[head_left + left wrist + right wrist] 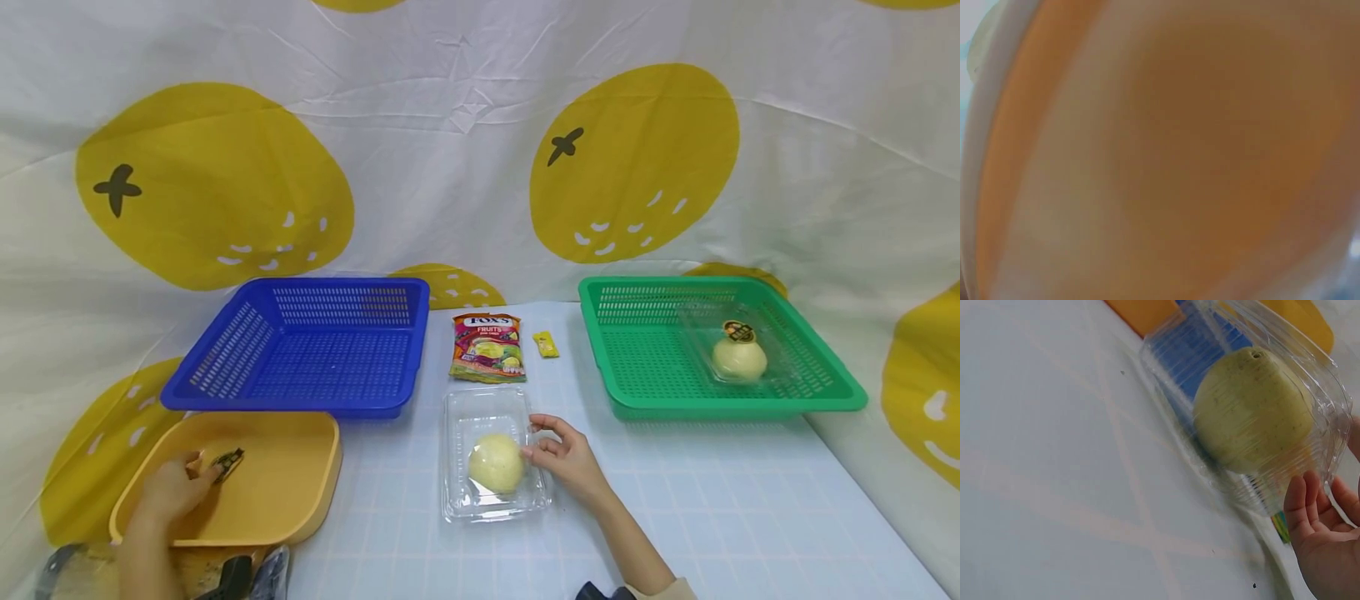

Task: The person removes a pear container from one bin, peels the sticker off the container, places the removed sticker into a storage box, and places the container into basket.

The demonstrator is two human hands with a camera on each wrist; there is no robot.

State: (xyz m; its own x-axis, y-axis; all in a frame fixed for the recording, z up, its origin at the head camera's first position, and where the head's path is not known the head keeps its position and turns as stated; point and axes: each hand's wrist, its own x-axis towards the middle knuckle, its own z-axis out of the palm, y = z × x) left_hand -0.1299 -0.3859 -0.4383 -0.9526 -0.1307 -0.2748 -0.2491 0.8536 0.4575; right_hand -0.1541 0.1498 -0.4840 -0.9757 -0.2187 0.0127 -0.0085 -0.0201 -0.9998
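A clear plastic clamshell box (487, 408) with a round, pale yellow pear (497, 463) inside lies on the table in front. My right hand (566, 457) holds the box's right edge with thumb and fingertips; the right wrist view shows the curled fingers (1297, 503) against the clear wall. Over on the left, my left hand (174, 492) is inside the yellow-orange tray (281, 483), pinching a small black-and-gold label (227, 463). The left hand is blurred in the head view, and the left wrist view shows mostly blurred tray.
Behind the tray stands a blue basket (337, 358). A Fox's candy bag (489, 348) and a small yellow wrapped candy (546, 344) lie behind the box. At right, a green basket (637, 367) holds another boxed pear (738, 360) with a black label.
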